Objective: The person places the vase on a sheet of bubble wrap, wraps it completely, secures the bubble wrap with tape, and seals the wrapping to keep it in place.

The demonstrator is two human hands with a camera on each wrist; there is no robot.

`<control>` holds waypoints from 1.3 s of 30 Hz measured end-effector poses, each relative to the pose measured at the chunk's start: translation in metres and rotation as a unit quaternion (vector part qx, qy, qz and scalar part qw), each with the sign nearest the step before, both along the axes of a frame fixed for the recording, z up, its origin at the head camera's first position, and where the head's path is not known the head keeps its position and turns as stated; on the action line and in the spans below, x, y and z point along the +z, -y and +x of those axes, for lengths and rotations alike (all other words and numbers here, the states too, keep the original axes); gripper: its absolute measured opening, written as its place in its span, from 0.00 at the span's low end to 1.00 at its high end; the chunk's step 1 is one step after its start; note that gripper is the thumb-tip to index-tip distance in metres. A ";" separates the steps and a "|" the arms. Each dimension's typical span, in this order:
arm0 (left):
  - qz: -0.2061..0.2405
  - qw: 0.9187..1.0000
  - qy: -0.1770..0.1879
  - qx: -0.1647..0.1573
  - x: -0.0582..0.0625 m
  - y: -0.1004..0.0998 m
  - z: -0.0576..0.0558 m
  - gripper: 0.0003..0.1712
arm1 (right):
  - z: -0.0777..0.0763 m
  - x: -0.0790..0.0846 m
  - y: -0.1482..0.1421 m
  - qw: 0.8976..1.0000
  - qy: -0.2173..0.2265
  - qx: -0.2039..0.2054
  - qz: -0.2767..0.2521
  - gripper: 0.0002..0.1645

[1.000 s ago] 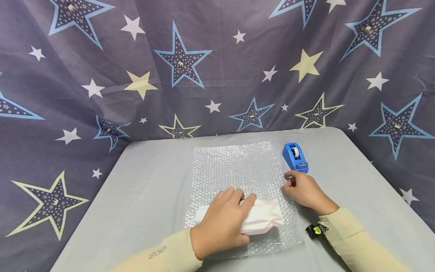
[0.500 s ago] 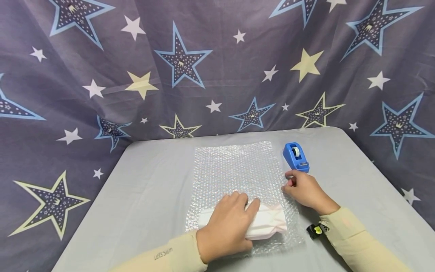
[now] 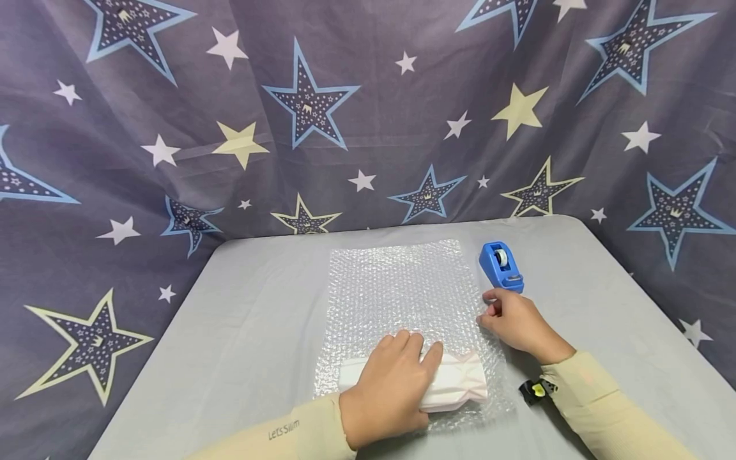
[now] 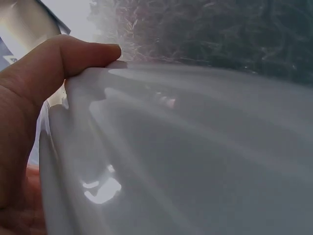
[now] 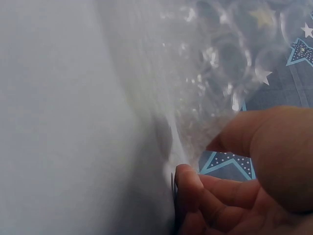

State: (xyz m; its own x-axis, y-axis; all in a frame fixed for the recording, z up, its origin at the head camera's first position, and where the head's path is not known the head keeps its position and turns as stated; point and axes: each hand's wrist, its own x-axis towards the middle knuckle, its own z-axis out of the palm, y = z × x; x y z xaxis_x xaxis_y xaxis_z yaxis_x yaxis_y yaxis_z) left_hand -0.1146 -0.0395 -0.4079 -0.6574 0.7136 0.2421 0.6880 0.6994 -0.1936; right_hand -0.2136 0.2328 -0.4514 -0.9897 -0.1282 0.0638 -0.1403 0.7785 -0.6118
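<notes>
White faceted object (image 3: 457, 383), faintly pink toward its ridged right end, lies crosswise on the near part of a bubble wrap sheet (image 3: 397, 287) in the head view; the sheet is spread on a grey-covered bench (image 3: 259, 306). Over the object's middle lies the left hand (image 3: 391, 386), its fingers curled round it and holding it. The right hand (image 3: 514, 319) rests at the sheet's right edge, thumb and forefinger a little apart. Just beyond that hand, right of the sheet, is a blue tape dispenser (image 3: 500, 265) with a white roll. Behind the bench hangs a dark star-print cloth (image 3: 379, 115). In the left wrist view, the thumb bends over the object's glossy, ridged surface, with blurred wrap beyond. In the right wrist view, thumb and fingers stand at the sheet's edge with a narrow gap between them; whether they pinch the plastic, I cannot tell.
</notes>
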 end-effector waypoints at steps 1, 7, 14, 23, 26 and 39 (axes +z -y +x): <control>0.000 1.000 0.000 0.000 -0.001 0.000 0.000 0.57 | 0.000 0.000 0.000 1.000 0.000 0.000 0.000 0.30; -0.001 1.000 -0.006 0.001 -0.004 -0.001 0.001 0.58 | -0.001 -0.003 -0.001 1.000 -0.002 0.002 0.001 0.30; -0.017 1.000 0.002 0.010 -0.007 -0.003 0.001 0.60 | -0.001 -0.002 0.000 1.000 0.000 0.004 -0.001 0.31; -0.035 0.999 0.005 0.021 -0.009 -0.001 0.005 0.60 | 0.000 0.000 0.000 1.000 -0.003 0.000 0.000 0.30; -0.035 0.999 -0.001 0.017 -0.011 0.005 0.007 0.61 | 0.000 -0.001 0.000 1.000 -0.001 0.001 0.001 0.30; -0.043 0.999 0.014 0.026 -0.011 0.036 0.019 0.85 | 0.002 0.003 -0.001 1.000 0.007 0.012 -0.002 0.32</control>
State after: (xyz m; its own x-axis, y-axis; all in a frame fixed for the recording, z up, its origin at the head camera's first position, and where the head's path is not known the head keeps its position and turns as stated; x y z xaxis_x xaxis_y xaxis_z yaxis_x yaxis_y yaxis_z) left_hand -0.0961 -0.0753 -0.4191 -0.6999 0.6955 0.1625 0.6572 0.7162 -0.2347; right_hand -0.2121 0.2343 -0.4489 -0.9873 -0.1508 0.0504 -0.1495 0.7722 -0.6175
